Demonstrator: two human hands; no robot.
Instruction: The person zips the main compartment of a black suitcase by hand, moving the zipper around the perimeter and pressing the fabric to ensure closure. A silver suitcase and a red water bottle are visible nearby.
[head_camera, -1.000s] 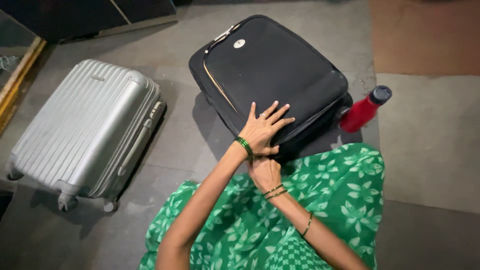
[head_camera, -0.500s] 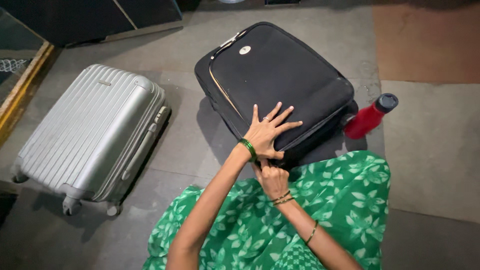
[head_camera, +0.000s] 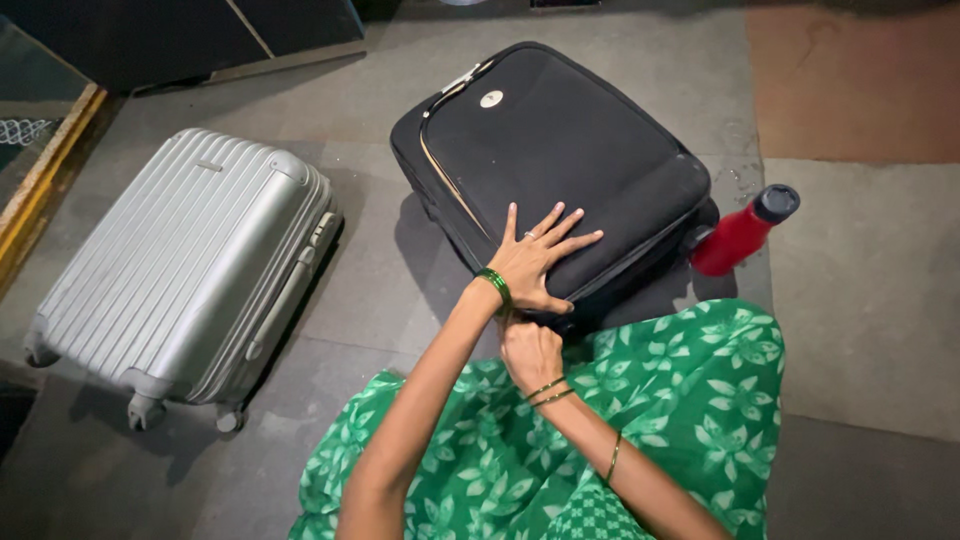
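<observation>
A black soft suitcase (head_camera: 560, 150) lies flat on the floor in front of me. My left hand (head_camera: 535, 262) presses flat on its near corner with the fingers spread; it wears a ring and a green bangle. My right hand (head_camera: 528, 350) is curled just below the left wrist, against the suitcase's near edge. Its fingertips are hidden, so what they pinch cannot be seen. My lap, in green leaf-print cloth (head_camera: 660, 400), is right behind both hands.
A silver hard-shell suitcase (head_camera: 180, 265) with wheels lies to the left. A red bottle with a dark cap (head_camera: 742, 232) lies on the floor by the black suitcase's right corner. A dark cabinet (head_camera: 150, 35) stands at the back left.
My right hand rose a little and then sank back, shifting slightly left along the suitcase's near edge. My left hand has stayed pressed on the lid. The view has shifted a little.
</observation>
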